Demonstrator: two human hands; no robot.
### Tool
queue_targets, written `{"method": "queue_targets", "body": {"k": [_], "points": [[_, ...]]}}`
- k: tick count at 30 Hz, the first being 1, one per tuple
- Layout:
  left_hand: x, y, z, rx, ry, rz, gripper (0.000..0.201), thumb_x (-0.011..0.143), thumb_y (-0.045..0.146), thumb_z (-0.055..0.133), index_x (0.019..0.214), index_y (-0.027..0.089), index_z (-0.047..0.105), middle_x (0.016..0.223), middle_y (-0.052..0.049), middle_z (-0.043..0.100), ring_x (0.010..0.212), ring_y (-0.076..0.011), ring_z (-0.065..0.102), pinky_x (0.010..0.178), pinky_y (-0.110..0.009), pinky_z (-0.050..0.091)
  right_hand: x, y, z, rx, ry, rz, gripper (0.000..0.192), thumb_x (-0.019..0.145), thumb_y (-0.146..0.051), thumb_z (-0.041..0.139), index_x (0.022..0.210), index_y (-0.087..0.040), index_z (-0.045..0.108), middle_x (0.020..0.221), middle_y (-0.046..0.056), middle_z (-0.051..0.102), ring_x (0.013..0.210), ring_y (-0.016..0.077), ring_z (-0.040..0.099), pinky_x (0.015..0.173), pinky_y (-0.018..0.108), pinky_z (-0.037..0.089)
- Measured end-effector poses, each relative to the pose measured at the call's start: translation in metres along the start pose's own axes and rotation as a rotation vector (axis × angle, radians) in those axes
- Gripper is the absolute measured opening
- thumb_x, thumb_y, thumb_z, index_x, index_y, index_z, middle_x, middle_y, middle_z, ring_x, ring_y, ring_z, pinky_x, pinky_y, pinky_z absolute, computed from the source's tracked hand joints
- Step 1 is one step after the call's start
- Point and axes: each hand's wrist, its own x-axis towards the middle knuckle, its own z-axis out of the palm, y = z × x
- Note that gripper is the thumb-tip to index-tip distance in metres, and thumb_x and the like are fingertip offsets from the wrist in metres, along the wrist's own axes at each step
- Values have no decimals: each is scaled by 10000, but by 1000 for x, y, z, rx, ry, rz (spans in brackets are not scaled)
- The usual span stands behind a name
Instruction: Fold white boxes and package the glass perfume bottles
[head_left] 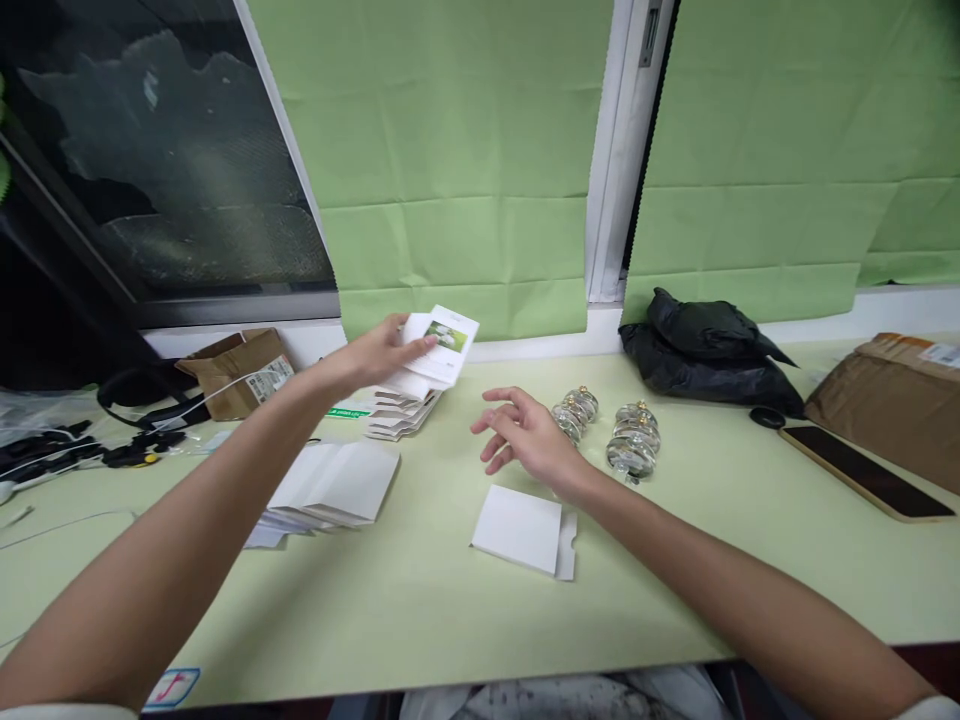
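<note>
Though close, discs [580, 408] beside right hand [531, 435]

Left hand [381, 352] holds printed card [454, 347]; right hand [531, 437] near carton [517, 528].

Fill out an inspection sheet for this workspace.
Surface: pale green table.
Job's things: printed card, white box lying flat, stacked white pieces, two stacks of shiny discs.
Clutter: black bag, phone, brown boxes at both sides.
Hands: left hand grips the card; right hand open, holding nothing.
Cables: loose cables, far left.
Surroundings: green curtains, dark window.
</note>
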Motion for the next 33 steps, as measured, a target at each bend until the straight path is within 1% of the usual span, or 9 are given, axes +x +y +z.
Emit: {"method": "queue_targets", "body": {"k": [2, 6, 13, 16, 19, 23, 28, 31, 33], "points": [[29, -12, -19, 114, -75, -10, 666, 829, 685, 747, 1223, 149, 701, 930, -101, 777, 661, -199, 665, 581, -289, 471, -11, 8, -8, -58, -39, -10, 350, 994, -424, 655, 1258, -229, 532, 1022, 42, 694, 639, 129, 684, 539, 298, 639], [79, -34, -42, 429, 64, -130, 650, 852, 742, 668, 959, 107, 760, 730, -85, 716, 615, -201, 596, 586, -303, 408, -31, 17, -22, -146, -69, -45, 331, 1016, -441, 613, 1268, -244, 535, 1032, 35, 673, 665, 129, 677, 517, 268, 610], [121, -66, -28, 601, -99, -191, 733, 824, 823, 594, 980, 135, 794, 884, -138, 795, 782, -284, 694, 693, -337, 489, -49, 21, -30, -213, -50, -67, 301, 1044, -405, 557, 1309, -265, 536, 1045, 37, 661, 681, 129, 654, 481, 235, 567], [124, -84, -19, 656, -135, -218, 768, 809, 827, 601, 1050, 124, 794, 1015, -180, 811, 884, -320, 727, 737, -330, 501, -51, 21, -31, -217, -45, -70, 307, 1046, -410, 553, 1317, -266, 535, 1039, 37, 657, 668, 128, 644, 458, 228, 551], [123, -97, -9, 707, -131, -208, 823, 837, 771, 610, 1302, 101, 719, 1154, -216, 789, 1040, -352, 724, 823, -330, 503, -53, 21, -31, -227, -45, -71, 317, 1048, -416, 550, 1329, -270, 533, 1045, 38, 656, 663, 124, 638, 457, 224, 545], [112, -104, 11, 750, -165, -159, 830, 926, 608, 556, 1559, 75, 500, 1006, -165, 819, 1047, -321, 725, 866, -321, 505, -55, 20, -31, -248, -49, -75, 337, 1054, -414, 533, 1359, -273, 522, 1055, 43, 652, 668, 122, 636, 466, 217, 544], [87, -102, 40, 796, -181, -44, 658, 948, 493, 528, 1542, 214, 570, 1079, -121, 812, 924, -293, 747, 852, -320, 507, -56, 24, -30, -287, -47, -71, 341, 1052, -422, 540, 1368, -294, 535, 1065, 42, 648, 670, 129, 643, 471, 225, 533], [77, -101, 52, 811, -175, -10, 562, 979, 472, 492, 1466, 246, 656, 1204, -127, 789, 1010, -308, 743, 898, -324, 502, -54, 26, -27, -444, -45, -94, 281, 1065, -399, 516, 1311, -289, 597, 1100, 51, 665, 705, 144, 654, 539, 262, 543], [75, -100, 56, 814, -162, -9, 583, 1002, 485, 462, 1519, 251, 599, 1305, -138, 752, 1113, -321, 719, 953, -339, 493, -49, 24, -26, -634, -36, -158, 250, 1071, -348, 498, 1267, -275, 637, 1171, 64, 678, 785, 166, 661, 650, 307, 547]]}}
